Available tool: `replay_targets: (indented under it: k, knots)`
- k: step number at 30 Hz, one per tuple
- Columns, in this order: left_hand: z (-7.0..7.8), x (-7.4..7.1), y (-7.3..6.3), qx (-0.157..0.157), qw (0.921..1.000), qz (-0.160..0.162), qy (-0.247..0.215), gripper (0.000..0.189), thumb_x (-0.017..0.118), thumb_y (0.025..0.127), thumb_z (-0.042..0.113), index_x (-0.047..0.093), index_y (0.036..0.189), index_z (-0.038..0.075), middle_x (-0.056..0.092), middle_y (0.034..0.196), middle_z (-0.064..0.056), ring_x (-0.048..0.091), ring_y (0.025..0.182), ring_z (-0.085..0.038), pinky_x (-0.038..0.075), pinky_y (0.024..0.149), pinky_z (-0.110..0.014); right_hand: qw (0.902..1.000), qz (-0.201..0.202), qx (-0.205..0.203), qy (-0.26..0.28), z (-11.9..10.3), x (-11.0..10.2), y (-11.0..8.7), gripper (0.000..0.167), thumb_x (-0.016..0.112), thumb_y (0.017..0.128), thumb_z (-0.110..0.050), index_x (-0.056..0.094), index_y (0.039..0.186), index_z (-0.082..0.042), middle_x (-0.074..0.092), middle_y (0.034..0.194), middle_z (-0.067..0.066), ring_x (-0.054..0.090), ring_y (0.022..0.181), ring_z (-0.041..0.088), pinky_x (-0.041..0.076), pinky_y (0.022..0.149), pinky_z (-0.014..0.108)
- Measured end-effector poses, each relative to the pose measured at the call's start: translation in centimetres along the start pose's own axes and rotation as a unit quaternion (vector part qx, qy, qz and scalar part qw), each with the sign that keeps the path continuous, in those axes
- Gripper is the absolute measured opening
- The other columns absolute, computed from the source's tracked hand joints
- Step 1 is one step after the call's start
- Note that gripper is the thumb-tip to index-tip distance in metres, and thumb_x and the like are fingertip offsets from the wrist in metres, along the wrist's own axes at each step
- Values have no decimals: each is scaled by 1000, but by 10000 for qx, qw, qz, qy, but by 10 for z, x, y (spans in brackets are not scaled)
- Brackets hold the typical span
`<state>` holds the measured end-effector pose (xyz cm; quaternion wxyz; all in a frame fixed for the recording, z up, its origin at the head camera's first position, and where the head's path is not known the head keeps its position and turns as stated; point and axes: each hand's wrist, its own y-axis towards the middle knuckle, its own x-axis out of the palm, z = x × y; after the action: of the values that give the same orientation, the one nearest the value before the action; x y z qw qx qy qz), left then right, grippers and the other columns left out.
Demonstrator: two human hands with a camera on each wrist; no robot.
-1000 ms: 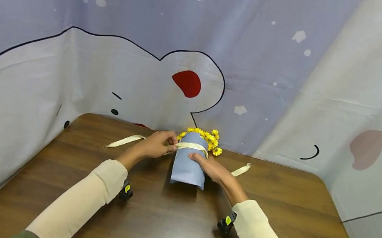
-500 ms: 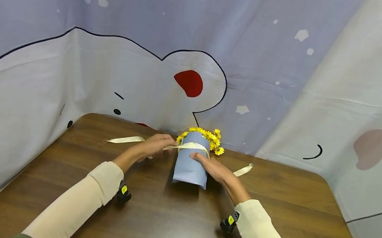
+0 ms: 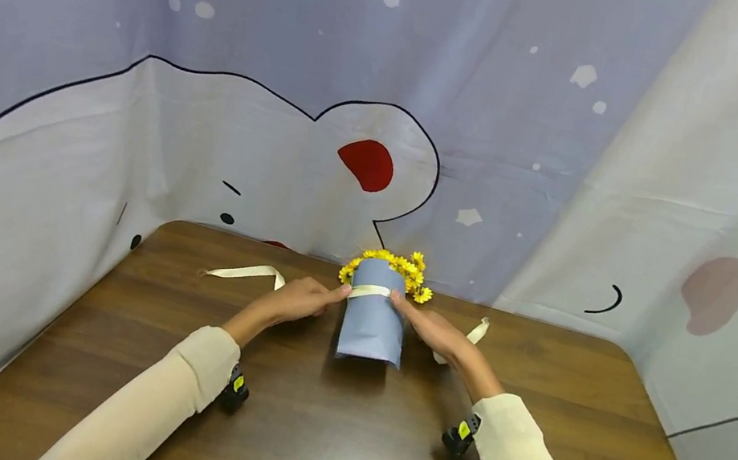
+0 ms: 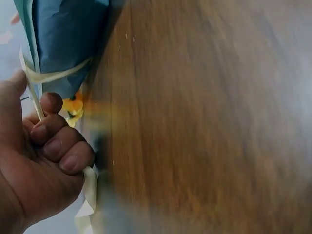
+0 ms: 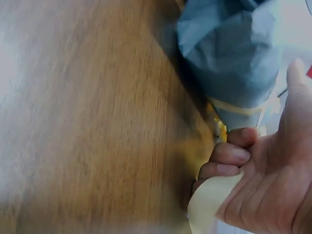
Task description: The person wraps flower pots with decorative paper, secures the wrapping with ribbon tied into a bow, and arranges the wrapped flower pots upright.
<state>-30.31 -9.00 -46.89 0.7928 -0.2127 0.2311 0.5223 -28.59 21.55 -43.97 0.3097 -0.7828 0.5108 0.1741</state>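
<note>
A bouquet of yellow flowers in blue-grey wrapping paper lies on the table, blooms toward the back. Around the wrap, just below the blooms, runs a cream ribbon. My left hand holds one side of this ribbon in curled fingers; the left wrist view shows the ribbon coming out below the little finger. On the other side my right hand has its fingers curled round the ribbon, its thumb stretched out by the wrap's edge. The back of the wrap is hidden.
The brown wooden table reaches back to a printed curtain close behind the bouquet. A loose ribbon tail lies left of the left hand, and another shows beyond the right wrist. Each wrist wears a small black camera.
My right hand has left the front of the wrap and moved right to the ribbon at its side. The left hand has shifted slightly, its thumb now at the wrap's left edge.
</note>
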Motion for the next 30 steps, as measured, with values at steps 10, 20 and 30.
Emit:
replay_targets:
  k: [10,20,30]
  knots:
    - [-21,-9,9,361,9991,-14,-229,67,65,106,71,51,58,26,41,59,10,36,58,-12,28,55,-31,9948,513,-377,-793,37,-8,13,96,35,113,-79,64,154,3,62,160,30,60,148,50,55,117,64]
    - [-15,-18,-5,501,9978,119,428,68,67,110,56,46,53,26,32,59,13,30,61,-11,24,58,-28,9825,865,-772,-1455,85,-6,49,92,33,113,-80,77,142,-4,78,142,20,71,137,43,57,112,61]
    - [-12,-21,-17,398,9987,-121,292,67,65,113,50,44,55,24,30,58,11,26,58,-9,20,56,-27,9824,750,-23,-1712,46,-9,25,105,29,110,-84,63,155,3,62,159,32,56,150,55,49,122,67]
